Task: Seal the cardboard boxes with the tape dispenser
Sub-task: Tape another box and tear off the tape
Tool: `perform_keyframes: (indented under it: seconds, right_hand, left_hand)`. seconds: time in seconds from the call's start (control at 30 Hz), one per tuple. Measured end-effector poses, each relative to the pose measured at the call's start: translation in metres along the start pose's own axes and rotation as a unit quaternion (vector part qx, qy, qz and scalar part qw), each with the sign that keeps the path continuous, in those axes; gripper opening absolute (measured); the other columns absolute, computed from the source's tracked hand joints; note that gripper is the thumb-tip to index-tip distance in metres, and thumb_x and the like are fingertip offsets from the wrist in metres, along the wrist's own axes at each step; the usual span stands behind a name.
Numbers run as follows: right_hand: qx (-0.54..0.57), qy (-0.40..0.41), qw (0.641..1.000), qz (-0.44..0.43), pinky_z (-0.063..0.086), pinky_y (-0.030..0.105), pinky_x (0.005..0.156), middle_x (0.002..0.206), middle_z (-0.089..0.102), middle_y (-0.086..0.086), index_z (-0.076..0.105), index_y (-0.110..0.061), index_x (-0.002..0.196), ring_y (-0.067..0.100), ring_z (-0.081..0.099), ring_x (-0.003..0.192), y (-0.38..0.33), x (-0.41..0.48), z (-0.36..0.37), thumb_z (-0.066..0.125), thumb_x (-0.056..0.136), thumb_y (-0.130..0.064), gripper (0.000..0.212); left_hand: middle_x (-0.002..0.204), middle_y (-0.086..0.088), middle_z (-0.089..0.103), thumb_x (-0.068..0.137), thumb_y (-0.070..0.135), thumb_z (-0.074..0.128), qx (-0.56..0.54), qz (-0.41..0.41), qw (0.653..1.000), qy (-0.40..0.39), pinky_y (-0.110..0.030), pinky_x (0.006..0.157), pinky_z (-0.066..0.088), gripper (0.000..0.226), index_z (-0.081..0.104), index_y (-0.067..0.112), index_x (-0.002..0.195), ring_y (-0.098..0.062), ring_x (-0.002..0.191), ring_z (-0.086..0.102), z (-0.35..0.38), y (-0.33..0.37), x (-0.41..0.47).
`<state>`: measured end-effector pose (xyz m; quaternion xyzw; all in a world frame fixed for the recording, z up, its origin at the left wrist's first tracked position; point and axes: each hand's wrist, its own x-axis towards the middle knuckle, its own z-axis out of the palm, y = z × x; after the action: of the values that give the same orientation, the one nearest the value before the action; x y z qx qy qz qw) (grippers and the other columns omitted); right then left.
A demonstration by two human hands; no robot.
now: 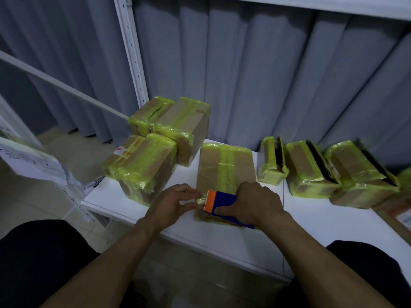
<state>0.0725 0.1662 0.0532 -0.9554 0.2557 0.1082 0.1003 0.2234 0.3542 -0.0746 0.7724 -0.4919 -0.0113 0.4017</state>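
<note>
Dispenser (222, 204), blue with orange front, gripped in right hand (255, 203), fingers curled over top, thumb along near side; low over near end of middle box (225, 172), orange front pointing left, contact with box not clear. Tape end (200, 200) pinched between thumb and fingertips of left hand (175, 203), just beside orange front, near box's left corner. Middle box flat on white shelf (333, 225), yellow-green tape round edges and down centre of top. To left, four taped boxes close together: front pair (146, 167) at shelf's left end, one with red-printed label (119, 150); rear pair (184, 127) behind, seeming higher, support hidden. To right, three more in a row, near one another: small box (272, 163), second box (309, 172), third box (360, 176), each banded in yellow-green tape, each with dark gap along top. Grey curtain (266, 74) behind shelf; white post (132, 52) with holes at rear left. Forearms (111, 263) bare, reaching in from bottom edge; dark clothing (33, 263) at both lower corners. Papers (29, 161) at far left, blurred.
</note>
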Motion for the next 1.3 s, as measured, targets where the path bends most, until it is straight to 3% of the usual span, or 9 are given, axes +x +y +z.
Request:
perform_keyframes:
  seconds: [0.3, 0.47, 0.6, 0.8, 0.93, 1.07, 1.2, 1.3]
  right_hand:
    - [-0.005, 0.005, 1.000, -0.008, 0.049, 0.031, 0.065, 0.077, 0.054, -0.008, 0.052, -0.025, 0.082, 0.016, 0.059, 0.072, 0.000, 0.001, -0.001, 0.068, 0.060, -0.090, 0.071]
    - [0.037, -0.023, 0.999, -0.006, 0.060, 0.035, 0.074, 0.086, 0.061, -0.006, 0.058, -0.022, 0.096, 0.017, 0.065, 0.079, 0.005, -0.002, 0.000, 0.070, 0.060, -0.088, 0.076]
    - [0.038, -0.026, 0.999, 0.003, 0.060, 0.034, 0.073, 0.085, 0.062, -0.006, 0.059, -0.023, 0.091, 0.014, 0.064, 0.077, 0.018, -0.009, -0.007, 0.071, 0.057, -0.089, 0.075]
    - [0.005, -0.015, 0.999, 0.028, 0.056, 0.031, 0.070, 0.086, 0.053, -0.008, 0.052, -0.026, 0.095, 0.018, 0.064, 0.084, 0.029, -0.019, -0.008, 0.071, 0.060, -0.087, 0.073]
    - [-0.021, -0.001, 0.999, 0.025, 0.053, 0.031, 0.068, 0.090, 0.054, -0.006, 0.051, -0.026, 0.097, 0.019, 0.064, 0.086, 0.026, -0.017, -0.002, 0.069, 0.062, -0.088, 0.074]
    - [-0.036, 0.008, 0.999, 0.017, 0.049, 0.030, 0.065, 0.089, 0.055, -0.006, 0.052, -0.025, 0.096, 0.019, 0.063, 0.082, 0.024, -0.018, 0.000, 0.068, 0.065, -0.087, 0.071]
    - [-0.037, 0.012, 0.999, 0.016, 0.046, 0.029, 0.065, 0.092, 0.059, -0.005, 0.050, -0.025, 0.096, 0.020, 0.065, 0.085, 0.025, -0.020, 0.001, 0.067, 0.068, -0.086, 0.069]
    - [-0.034, 0.013, 0.999, 0.019, 0.044, 0.029, 0.064, 0.102, 0.066, -0.003, 0.050, -0.025, 0.098, 0.020, 0.066, 0.088, 0.027, -0.022, 0.002, 0.067, 0.069, -0.085, 0.069]
  left_hand:
    - [0.102, 0.018, 0.064, 0.093, 0.059, 0.057, 0.132, 0.044, 0.990, -0.018, -0.031, 0.066, 0.053, 0.039, 0.075, 0.031, 0.113, -0.004, 0.084, 0.064, -0.005, 0.002, 0.004]
    - [0.102, 0.020, 0.065, 0.092, 0.068, 0.046, 0.155, 0.012, 0.988, -0.009, -0.028, 0.062, 0.053, 0.050, 0.076, 0.033, 0.111, 0.001, 0.075, 0.062, -0.007, 0.008, 0.002]
    - [0.097, 0.019, 0.067, 0.085, 0.057, 0.063, 0.170, -0.001, 0.985, 0.008, -0.020, 0.057, 0.048, 0.034, 0.078, 0.032, 0.103, 0.009, 0.067, 0.045, -0.010, 0.016, 0.004]
    - [0.095, 0.018, 0.065, 0.081, 0.048, 0.077, 0.173, -0.005, 0.985, -0.012, -0.026, 0.057, 0.052, 0.027, 0.076, 0.034, 0.103, 0.000, 0.074, 0.058, -0.005, 0.020, 0.006]
    - [0.091, 0.014, 0.056, 0.084, 0.039, 0.075, 0.144, 0.003, 0.989, -0.034, -0.029, 0.059, 0.049, 0.029, 0.070, 0.032, 0.112, -0.008, 0.078, 0.055, -0.006, 0.023, 0.006]
    - [0.090, 0.017, 0.043, 0.083, 0.040, 0.071, 0.201, 0.039, 0.978, -0.032, -0.025, 0.061, 0.039, 0.037, 0.070, 0.038, 0.119, -0.011, 0.084, 0.049, -0.005, 0.033, 0.006]
    - [0.110, 0.009, 0.065, 0.082, 0.057, 0.059, 0.216, 0.047, 0.975, 0.000, -0.029, 0.073, 0.049, 0.037, 0.077, 0.035, 0.105, -0.016, 0.103, 0.055, 0.000, 0.043, 0.014]
    - [0.109, 0.010, 0.069, 0.086, 0.054, 0.061, 0.207, 0.054, 0.976, -0.027, -0.027, 0.069, 0.051, 0.037, 0.075, 0.031, 0.112, -0.016, 0.097, 0.061, 0.007, 0.043, 0.017]
